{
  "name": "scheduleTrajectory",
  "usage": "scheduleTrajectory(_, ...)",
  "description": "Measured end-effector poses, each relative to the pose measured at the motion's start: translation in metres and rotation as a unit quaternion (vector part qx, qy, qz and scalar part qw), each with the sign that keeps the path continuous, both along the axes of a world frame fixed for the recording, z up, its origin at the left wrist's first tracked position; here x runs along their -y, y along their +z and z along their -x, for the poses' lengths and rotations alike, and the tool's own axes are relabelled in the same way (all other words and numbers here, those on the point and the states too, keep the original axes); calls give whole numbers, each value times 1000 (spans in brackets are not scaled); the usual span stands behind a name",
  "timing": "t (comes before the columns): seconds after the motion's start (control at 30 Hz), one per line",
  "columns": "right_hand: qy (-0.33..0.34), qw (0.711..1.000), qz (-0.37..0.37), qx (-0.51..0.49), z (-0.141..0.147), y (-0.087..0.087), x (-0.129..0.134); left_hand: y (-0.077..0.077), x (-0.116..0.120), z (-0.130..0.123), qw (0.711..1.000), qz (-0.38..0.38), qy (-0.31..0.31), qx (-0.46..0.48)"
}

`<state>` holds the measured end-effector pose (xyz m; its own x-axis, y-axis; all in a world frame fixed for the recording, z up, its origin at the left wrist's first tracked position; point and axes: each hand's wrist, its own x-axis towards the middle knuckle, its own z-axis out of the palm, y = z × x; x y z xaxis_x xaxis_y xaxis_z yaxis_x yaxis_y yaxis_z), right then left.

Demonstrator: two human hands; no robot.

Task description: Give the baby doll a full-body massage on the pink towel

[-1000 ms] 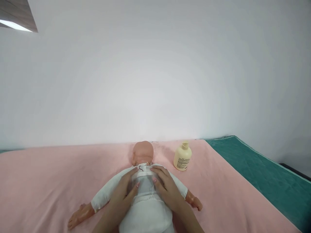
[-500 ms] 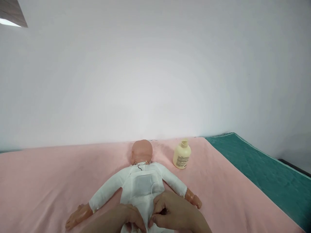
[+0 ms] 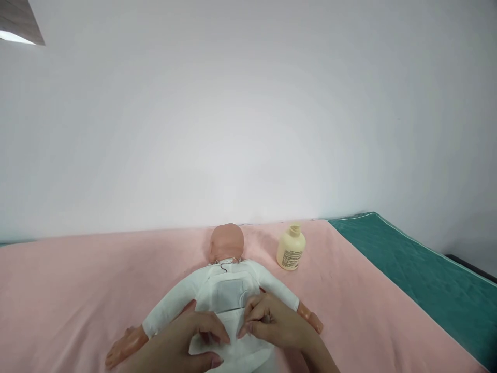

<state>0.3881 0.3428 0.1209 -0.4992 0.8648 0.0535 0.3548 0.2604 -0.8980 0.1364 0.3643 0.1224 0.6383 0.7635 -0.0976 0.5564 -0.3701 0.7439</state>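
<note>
A baby doll (image 3: 227, 242) with a bald head and a white cloth body lies on the pink sheet, apparently back up, its arms spread to both sides. A grey rectangular panel (image 3: 230, 294) shows in its upper back. Over the lower back is my left hand (image 3: 194, 336), its thumb and curled fingers apart. Close beside it, just below the panel, my right hand (image 3: 267, 321) is closed, thumb and forefinger tips together at the white cloth. Whether cloth is pinched between those tips cannot be made out. The doll's legs are out of frame.
A pale yellow bottle (image 3: 291, 248) with printed text stands upright on the pink sheet (image 3: 368, 321), right of the doll's head. A green cover (image 3: 427, 290) shows along the right side. Behind the bed rises a plain white wall (image 3: 233, 114).
Both hands have moved slightly up the doll's back, towards the head. My left hand's thumb and fingers have spread apart. A dark line now shows below the panel.
</note>
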Motion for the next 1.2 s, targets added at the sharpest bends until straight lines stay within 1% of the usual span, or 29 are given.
scheduleTrajectory(0.1,-5,1000,-1,-4,1,0,0,1,-3,-2,998,55,-34,26)
scheduleTrajectory(0.23,-21,1000,-8,18,5,-2,3,-3,-3,-8,995,76,-43,50)
scheduleTrajectory(0.4,-41,999,-20,13,4,2,3,-3,-5,-10,997,44,-32,51)
scheduleTrajectory(0.57,-75,997,-30,-2,0,2,-2,-1,-9,-12,996,-1,13,92)
scheduleTrajectory(0.73,-95,995,-24,12,3,-8,-3,-3,-7,-17,994,21,29,102)
scheduleTrajectory(0.8,-98,995,-26,13,4,-10,-3,-6,-8,-19,993,35,21,107)
scheduleTrajectory(0.87,-96,995,-32,13,5,-9,-3,-10,-10,-21,994,27,15,101)
scheduleTrajectory(0.97,-89,994,-59,12,4,-6,-4,-13,-15,-22,995,-4,17,96)
scheduleTrajectory(1.1,-105,987,-119,18,2,-5,-6,-9,-19,-19,996,-35,30,82)
scheduleTrajectory(1.2,-103,985,-133,40,2,-8,-9,-6,-19,-17,996,-43,25,68)
